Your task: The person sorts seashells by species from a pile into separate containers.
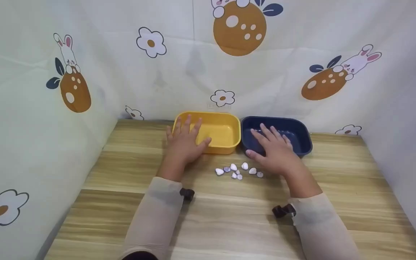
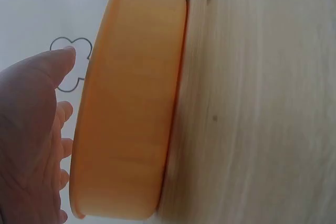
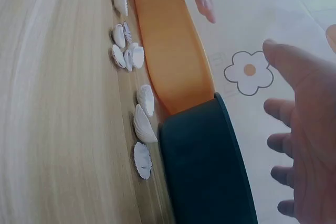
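Observation:
A yellow bin (image 1: 226,135) and a dark blue bin (image 1: 294,135) stand side by side at the table's back. My left hand (image 1: 184,142) is spread above the yellow bin's left part, palm down, holding nothing. Over the blue bin's left part, my right hand (image 1: 274,153) has its fingers spread and holds nothing. Several small whitish shells (image 1: 233,167) lie on the wood in front of the bins, between the two wrists. The left wrist view shows the left hand (image 2: 31,140) beside the yellow bin's rim; in the right wrist view the right hand (image 3: 310,135) is apart from the blue bin (image 3: 205,166).
A wood-grain table (image 1: 222,224) lies under the forearms. Pale cloth (image 1: 179,72) with printed flowers, rabbits and orange fruit hangs behind the bins and at both sides. Each wrist wears a dark strap-mounted device (image 1: 187,194) over a light sleeve.

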`<state>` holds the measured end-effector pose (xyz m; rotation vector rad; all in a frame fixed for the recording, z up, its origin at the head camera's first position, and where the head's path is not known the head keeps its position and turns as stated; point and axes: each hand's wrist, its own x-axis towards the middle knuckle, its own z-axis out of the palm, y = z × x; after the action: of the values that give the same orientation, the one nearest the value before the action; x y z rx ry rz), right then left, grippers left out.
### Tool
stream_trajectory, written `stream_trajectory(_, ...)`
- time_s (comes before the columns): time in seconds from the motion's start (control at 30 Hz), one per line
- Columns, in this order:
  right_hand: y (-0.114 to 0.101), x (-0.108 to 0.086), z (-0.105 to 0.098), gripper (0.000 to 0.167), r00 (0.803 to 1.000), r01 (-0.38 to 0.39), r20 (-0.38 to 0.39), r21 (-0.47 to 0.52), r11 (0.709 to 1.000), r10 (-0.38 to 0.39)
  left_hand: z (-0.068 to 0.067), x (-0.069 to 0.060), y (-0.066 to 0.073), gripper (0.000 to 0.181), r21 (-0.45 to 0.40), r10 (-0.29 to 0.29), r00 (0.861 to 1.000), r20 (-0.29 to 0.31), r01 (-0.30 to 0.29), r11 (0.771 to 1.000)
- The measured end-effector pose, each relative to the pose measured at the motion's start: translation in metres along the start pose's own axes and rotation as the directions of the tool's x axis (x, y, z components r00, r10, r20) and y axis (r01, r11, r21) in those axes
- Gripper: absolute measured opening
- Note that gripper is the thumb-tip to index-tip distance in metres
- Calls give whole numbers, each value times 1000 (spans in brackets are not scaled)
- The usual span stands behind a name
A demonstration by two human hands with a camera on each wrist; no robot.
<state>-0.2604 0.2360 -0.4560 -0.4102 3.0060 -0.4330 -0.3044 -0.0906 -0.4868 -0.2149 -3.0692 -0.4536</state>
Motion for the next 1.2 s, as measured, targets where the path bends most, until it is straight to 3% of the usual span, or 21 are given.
stream_trajectory(0.37, 8, -6, -3, 87, 999, 37, 9, 20, 999, -38, -14, -2, -27, 88, -114, -59, 998, 6, 60, 992)
stream_trajectory(0.67, 11, -22, -7, 87, 998, 62, 24, 27, 998, -62, -17, -8, -45, 89, -168, -51, 999, -12, 48, 985)
stream_trajectory(0.83, 8, -28, -12, 85, 993, 113, 9, 75, 991, -114, -16, -7, -54, 93, -209, -49, 999, -9, 46, 977)
stream_trajectory(0.93, 6, -29, -14, 85, 989, 147, 12, 121, 982, -150, -15, -5, -57, 96, -309, -53, 999, 13, 54, 949)
stream_trajectory(1.1, 5, -30, -15, 79, 981, 186, 10, 224, 957, -193, -8, -3, -67, 98, -503, -28, 998, 59, 54, 863)
stream_trajectory(1.2, 7, -29, -15, 75, 978, 198, 11, 267, 943, -208, -4, -2, -73, 103, -553, -9, 996, 88, 57, 831)
